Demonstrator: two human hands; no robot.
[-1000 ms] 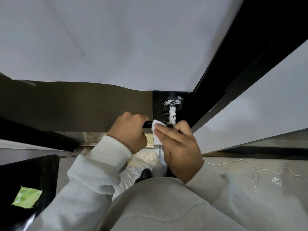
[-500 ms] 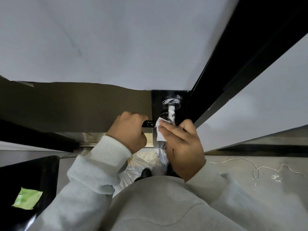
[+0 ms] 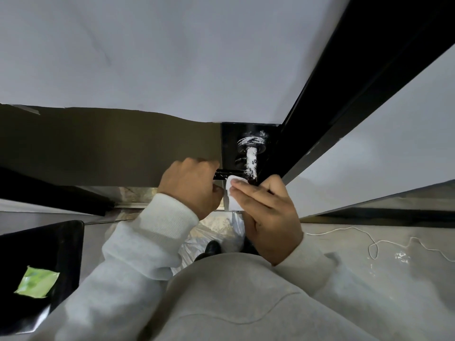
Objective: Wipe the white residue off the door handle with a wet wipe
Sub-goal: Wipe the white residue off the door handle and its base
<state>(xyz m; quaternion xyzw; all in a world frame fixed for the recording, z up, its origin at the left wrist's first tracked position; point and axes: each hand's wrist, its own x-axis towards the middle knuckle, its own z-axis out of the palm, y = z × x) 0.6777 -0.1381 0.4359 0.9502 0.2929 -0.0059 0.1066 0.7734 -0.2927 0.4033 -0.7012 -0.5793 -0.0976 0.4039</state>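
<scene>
**Meanwhile, at the door: a wipe meets a chalky handle**

Head view: my left hand is curled in a fist around the free end of the black door handle, fingers closed on the lever, presumably to steady it so it does not swing while I rub. My right hand comes up from below with the wet wipe pinned flat under my extended fingers; they lie close together and nearly straight, pressing the cloth against the underside of the lever just beside the neck. The wipe's lower part hangs loose past my palm.

White residue streaks the handle's neck and the round rose against the black door plate, above where the wipe touches, so I judge most of the cleaning is not yet done. The bare stretch of lever between my hands looks dark and clean.

Both wrists emerge from grey sleeves, the left forearm angled up from lower left, the right from lower right, hands nearly meeting at the lever. A green packet lies on a black tray at lower left, well apart from the work.
</scene>
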